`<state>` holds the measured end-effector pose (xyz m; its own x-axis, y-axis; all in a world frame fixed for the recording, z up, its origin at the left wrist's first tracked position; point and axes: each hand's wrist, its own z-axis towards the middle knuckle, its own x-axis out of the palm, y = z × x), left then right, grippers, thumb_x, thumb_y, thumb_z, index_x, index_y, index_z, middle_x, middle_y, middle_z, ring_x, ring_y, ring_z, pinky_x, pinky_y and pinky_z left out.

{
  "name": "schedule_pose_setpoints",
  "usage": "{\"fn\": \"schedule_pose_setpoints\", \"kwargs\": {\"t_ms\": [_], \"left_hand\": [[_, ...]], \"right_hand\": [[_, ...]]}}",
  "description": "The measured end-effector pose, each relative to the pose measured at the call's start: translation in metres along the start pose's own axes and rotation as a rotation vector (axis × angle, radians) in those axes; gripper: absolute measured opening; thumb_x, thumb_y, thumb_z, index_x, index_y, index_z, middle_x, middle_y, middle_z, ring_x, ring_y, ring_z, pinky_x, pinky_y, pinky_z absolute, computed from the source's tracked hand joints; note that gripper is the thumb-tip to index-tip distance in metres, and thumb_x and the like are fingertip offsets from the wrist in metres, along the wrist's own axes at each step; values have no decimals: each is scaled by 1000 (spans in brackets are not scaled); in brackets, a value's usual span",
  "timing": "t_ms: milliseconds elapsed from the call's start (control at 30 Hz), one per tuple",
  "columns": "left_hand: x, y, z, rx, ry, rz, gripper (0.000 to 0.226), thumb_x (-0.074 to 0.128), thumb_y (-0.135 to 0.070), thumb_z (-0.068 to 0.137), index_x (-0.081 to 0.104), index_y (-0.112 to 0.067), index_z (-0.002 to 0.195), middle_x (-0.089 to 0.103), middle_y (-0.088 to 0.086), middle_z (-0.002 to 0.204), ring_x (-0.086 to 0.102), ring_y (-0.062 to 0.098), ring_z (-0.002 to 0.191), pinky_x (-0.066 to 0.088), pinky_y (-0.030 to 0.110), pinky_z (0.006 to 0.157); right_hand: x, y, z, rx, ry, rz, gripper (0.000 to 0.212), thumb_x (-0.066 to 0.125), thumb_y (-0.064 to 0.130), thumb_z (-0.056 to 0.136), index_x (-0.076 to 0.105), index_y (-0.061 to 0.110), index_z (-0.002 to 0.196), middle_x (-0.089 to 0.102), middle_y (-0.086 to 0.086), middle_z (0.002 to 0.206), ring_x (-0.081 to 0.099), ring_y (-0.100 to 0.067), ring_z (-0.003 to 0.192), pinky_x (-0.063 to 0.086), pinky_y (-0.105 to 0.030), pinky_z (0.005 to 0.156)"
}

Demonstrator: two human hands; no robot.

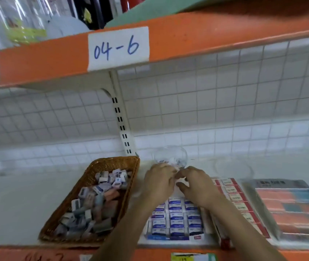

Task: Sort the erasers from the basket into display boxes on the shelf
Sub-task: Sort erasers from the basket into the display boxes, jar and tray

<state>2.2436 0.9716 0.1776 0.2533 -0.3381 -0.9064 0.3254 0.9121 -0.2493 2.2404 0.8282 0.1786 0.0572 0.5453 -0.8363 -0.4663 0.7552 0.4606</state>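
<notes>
At mid-shelf: left hand [159, 182] and right hand [197, 185] meet at clear round plastic tub [170, 157]; grips too blurred to tell
Left: brown wicker basket [112, 160] of loose erasers [93, 204]

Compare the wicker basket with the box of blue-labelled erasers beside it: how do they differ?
The basket is brown woven wicker; the box is flat and white. The basket's erasers lie jumbled in mixed colours; the box's erasers sit in neat rows, all blue and white. Both rest on the same shelf.
</notes>
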Motion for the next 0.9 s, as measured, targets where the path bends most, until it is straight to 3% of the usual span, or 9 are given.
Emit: {"fn": "schedule_pose_setpoints", "kwargs": {"t_ms": [167, 333, 433, 500, 633, 767, 800, 900], "left_hand": [[-23, 59, -25, -135, -18, 32, 35, 55, -21, 89, 61, -21, 123, 58, 0, 122, 50, 20, 116, 40, 30, 97], [-41, 111, -43, -299, -34, 76, 33, 53, -20, 90, 59, -23, 122, 59, -2, 121, 52, 18, 113, 42, 32, 98], [-46, 139, -46, -422, 73, 140, 51, 68, -32, 77, 54, -24, 126, 58, -2, 123, 52, 21, 115, 47, 38, 96], [-48, 148, -47, -465, 90, 126, 56, 72, -37, 72, 55, -21, 123, 58, 0, 120, 52, 23, 113, 47, 39, 95], [-38, 159, -48, -492, 73, 96, 63, 68, -36, 77, 46, -18, 133, 49, 2, 132, 44, 24, 124, 43, 39, 101], [-31, 164, -46, -482, 121, 36, 62, 66, -40, 77, 45, -20, 132, 48, 0, 135, 43, 22, 126, 41, 39, 103], [-31, 165, -45, -490, 145, 49, 60, 64, -39, 80, 45, -19, 133, 47, 2, 137, 42, 23, 127, 41, 40, 102], [-27, 168, -45, -511, 165, 77, 65, 60, -42, 84, 40, -16, 139, 40, 7, 145, 36, 28, 133, 36, 42, 107]], "right_hand": [[39, 43, 23, -103, 68, 24, 29, 55, 24, 89, 58, 22, 118, 54, -1, 125, 49, -16, 116, 34, -21, 94], [63, 76, 39, -181, 86, 53, 26, 56, 17, 87, 61, 18, 113, 56, -3, 117, 51, -19, 111, 37, -23, 92], [76, 94, 52, -212, 91, 65, 25, 55, 11, 84, 62, 13, 108, 58, -6, 111, 52, -23, 106, 39, -25, 88], [85, 106, 61, -208, 95, 67, 28, 55, 11, 84, 61, 14, 111, 57, -5, 114, 52, -22, 107, 39, -24, 89], [105, 121, 81, -176, 127, 72, 44, 54, 12, 85, 50, 17, 128, 50, -4, 127, 46, -22, 118, 36, -26, 99], [115, 123, 99, -99, 272, -57, 66, 58, 10, 82, 31, 15, 142, 29, -9, 148, 33, -30, 131, 30, -36, 110], [117, 125, 104, -102, 301, -134, 65, 57, 11, 82, 31, 15, 142, 28, -10, 148, 35, -31, 129, 32, -37, 109], [118, 133, 113, -124, 314, -316, 38, 50, 12, 87, 53, 14, 125, 53, -10, 127, 51, -28, 113, 43, -36, 97]]}}
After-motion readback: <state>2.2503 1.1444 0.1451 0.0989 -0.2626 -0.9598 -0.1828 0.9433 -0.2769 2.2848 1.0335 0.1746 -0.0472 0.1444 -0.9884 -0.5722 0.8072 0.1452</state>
